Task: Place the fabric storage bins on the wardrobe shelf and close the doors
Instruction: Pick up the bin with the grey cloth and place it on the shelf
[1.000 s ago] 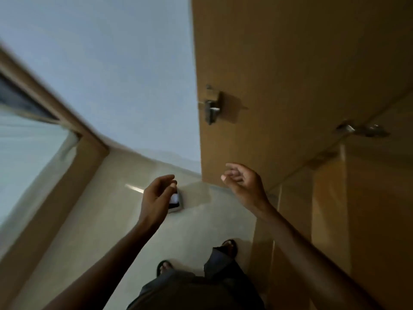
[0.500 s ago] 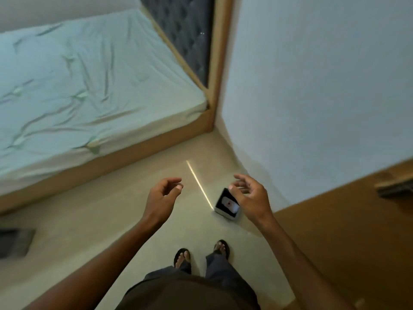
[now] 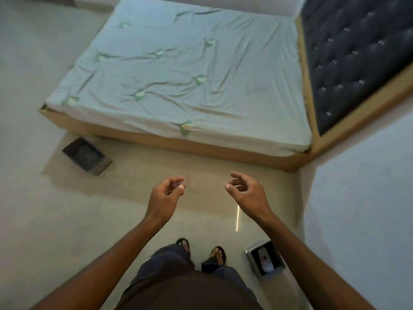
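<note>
A dark grey fabric storage bin (image 3: 87,156) sits on the floor at the left, close to the foot corner of the bed. A second small grey bin (image 3: 266,260) with something white inside stands on the floor at the lower right, by the wall and beside my right foot. My left hand (image 3: 166,195) and my right hand (image 3: 245,193) hover in front of me above the floor, fingers loosely curled and apart, holding nothing. Neither hand touches a bin. The wardrobe is out of view.
A low bed (image 3: 178,74) with a pale green sheet and a wooden frame fills the upper middle. Its dark tufted headboard (image 3: 357,52) runs along the right. A pale wall (image 3: 368,209) stands at the right. Beige floor (image 3: 67,220) lies between me and the bed.
My view has swung left from the wardrobe door, past the wall, to the bed and floor. The dark bin at the left has come into view. Both hands stay empty.
</note>
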{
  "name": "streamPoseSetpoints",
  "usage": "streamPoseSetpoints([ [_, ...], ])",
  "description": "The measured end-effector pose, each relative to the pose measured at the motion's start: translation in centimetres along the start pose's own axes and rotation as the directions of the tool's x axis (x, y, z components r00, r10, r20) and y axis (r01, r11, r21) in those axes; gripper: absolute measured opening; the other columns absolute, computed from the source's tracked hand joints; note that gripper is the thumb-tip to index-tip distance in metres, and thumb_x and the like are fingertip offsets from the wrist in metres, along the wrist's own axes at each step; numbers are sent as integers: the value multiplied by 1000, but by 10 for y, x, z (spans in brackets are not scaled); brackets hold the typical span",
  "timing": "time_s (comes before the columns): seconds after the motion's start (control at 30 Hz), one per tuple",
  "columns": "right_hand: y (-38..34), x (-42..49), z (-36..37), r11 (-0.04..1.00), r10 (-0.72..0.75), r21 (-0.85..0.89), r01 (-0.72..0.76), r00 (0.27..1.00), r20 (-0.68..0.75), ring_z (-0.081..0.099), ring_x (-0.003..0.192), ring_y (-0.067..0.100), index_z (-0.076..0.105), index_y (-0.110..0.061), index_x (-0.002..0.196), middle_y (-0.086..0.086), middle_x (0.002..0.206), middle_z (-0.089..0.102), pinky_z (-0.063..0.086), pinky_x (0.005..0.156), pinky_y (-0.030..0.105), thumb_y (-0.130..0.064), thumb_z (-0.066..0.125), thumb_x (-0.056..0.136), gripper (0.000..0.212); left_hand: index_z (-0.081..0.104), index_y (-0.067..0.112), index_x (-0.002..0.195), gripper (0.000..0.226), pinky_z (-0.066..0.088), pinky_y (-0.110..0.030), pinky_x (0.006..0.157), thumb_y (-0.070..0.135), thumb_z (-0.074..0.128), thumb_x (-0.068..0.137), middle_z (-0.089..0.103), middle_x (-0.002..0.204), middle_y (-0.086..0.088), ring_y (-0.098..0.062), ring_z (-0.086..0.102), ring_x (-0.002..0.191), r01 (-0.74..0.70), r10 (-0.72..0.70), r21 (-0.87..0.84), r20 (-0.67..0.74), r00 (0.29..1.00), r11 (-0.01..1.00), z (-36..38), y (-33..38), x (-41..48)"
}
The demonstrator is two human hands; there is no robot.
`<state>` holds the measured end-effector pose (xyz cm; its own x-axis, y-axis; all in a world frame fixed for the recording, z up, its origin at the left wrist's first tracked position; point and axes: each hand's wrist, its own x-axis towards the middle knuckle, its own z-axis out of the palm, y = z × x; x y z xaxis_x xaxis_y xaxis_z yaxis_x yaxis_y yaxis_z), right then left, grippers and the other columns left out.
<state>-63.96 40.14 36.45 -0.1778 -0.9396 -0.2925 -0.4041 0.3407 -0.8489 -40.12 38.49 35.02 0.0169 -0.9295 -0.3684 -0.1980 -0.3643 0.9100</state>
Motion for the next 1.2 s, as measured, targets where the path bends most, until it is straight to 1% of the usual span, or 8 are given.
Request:
streamPoseSetpoints([
  [0.27,-93,137,124,972,-131,-146,185,939,317,67,85,5,60,-23,125,-8,97,69,59,75,27,-35,70,84,44,66,24,108,20,49,-21,74,15,60,92,71,101,-1,-17,67,93,65,-123,-177,-339,933,982,-122,-11,83],
  [0.47,-189,214,240,939,-181,-186,291,874,451,64,88,3,57,-21,129,-7,99,67,48,67,12,-36,67,87,46,66,18,112,22,51,-22,76,15,60,92,71,102,-1,-17,67,94,87,-218,-287,-464,859,954,-236,-12,148],
  [0.6,-259,262,323,897,-237,-196,397,805,543,63,88,3,57,-20,130,-8,99,65,47,68,13,-35,66,88,46,66,21,111,20,52,-26,77,19,60,92,71,101,0,-16,67,94,68,-229,-306,-530,816,950,-322,-13,198],
  [0.73,-318,306,412,849,-252,-219,480,735,630,63,87,5,57,-20,130,-7,101,66,51,71,16,-36,65,88,46,67,23,108,19,53,-28,76,18,61,91,72,95,-2,-17,67,89,44,-256,-332,-628,734,942,-402,-15,238],
  [0.83,-346,338,479,840,-221,-228,492,695,684,64,86,6,57,-19,129,-8,99,66,55,75,21,-37,66,87,47,67,22,108,18,56,-31,81,18,61,91,71,94,-2,-19,67,89,81,-301,-346,-654,694,935,-450,-25,268],
  [0.97,-363,380,575,823,-178,-251,510,649,739,62,85,1,57,-21,130,-10,98,64,48,71,11,-38,65,87,47,66,33,99,16,57,-34,83,21,61,90,70,92,0,-19,66,89,170,-371,-349,-662,651,922,-507,-54,318],
  [1.07,-360,426,665,830,-93,-296,472,640,762,60,84,-3,56,-20,131,-8,100,66,43,68,7,-37,66,87,48,65,32,102,16,56,-28,78,22,61,91,69,94,4,-14,65,89,273,-422,-324,-645,636,906,-557,-89,374],
  [1.2,-339,476,764,821,22,-380,426,642,766,60,84,-1,57,-21,130,-8,99,66,51,74,18,-37,64,88,46,65,30,102,14,46,-19,68,24,61,90,67,91,7,-10,63,83,429,-528,-313,-585,616,847,-608,-142,440],
])
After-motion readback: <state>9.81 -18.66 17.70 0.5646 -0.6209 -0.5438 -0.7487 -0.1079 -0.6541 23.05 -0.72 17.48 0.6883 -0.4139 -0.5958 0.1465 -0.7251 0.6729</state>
